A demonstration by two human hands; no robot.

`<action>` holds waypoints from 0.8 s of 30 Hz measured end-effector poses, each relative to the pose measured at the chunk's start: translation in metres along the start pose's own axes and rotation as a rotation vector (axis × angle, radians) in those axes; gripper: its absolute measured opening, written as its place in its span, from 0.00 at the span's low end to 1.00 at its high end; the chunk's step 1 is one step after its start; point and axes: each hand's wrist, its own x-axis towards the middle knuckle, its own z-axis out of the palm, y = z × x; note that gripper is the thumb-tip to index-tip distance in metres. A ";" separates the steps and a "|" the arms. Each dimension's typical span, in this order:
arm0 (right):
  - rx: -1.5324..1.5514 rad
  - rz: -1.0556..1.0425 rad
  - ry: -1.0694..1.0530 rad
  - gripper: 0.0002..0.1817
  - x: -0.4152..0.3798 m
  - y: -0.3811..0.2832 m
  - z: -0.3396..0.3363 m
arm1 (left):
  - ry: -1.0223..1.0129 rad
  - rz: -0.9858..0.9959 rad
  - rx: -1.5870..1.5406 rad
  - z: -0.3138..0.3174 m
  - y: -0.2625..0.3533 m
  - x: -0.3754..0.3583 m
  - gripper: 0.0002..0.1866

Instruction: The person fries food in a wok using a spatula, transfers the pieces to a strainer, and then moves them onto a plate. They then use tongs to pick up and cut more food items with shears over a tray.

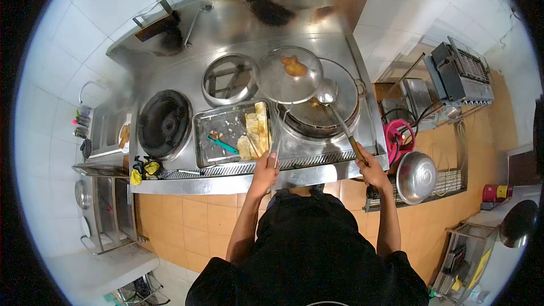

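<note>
My left hand (266,174) is closed around the long handle of a round wire strainer (273,82). The strainer is held over the left part of a wide wok (339,118), and a browned fried piece (294,67) lies in it. A metal ladle (327,92) with a wooden grip is in my right hand (372,169), its fingers wrapped round the grip. The ladle's bowl sits beside the strainer's right rim, above the wok. Dark liquid shows in the wok, partly covered by the strainer. Just left of the strainer handle, a metal tray (207,153) holds pale yellow slabs (255,127).
In the tray lies a teal-handled tool (222,144) among crumbs. A metal ring (230,79) sits on the stove behind it, with a black burner (165,124) farther left. A pink bucket (399,139) and a metal bowl (416,178) stand at the right.
</note>
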 end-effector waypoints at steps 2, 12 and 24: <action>0.005 0.017 0.001 0.33 -0.003 -0.001 0.004 | -0.037 -0.019 -0.025 -0.002 0.004 -0.001 0.15; 0.035 0.057 0.044 0.31 -0.006 -0.004 0.025 | -0.159 0.020 0.065 -0.015 0.002 0.001 0.17; -0.225 -0.196 0.241 0.33 -0.004 0.021 0.056 | -0.138 0.019 0.045 -0.049 0.020 0.010 0.15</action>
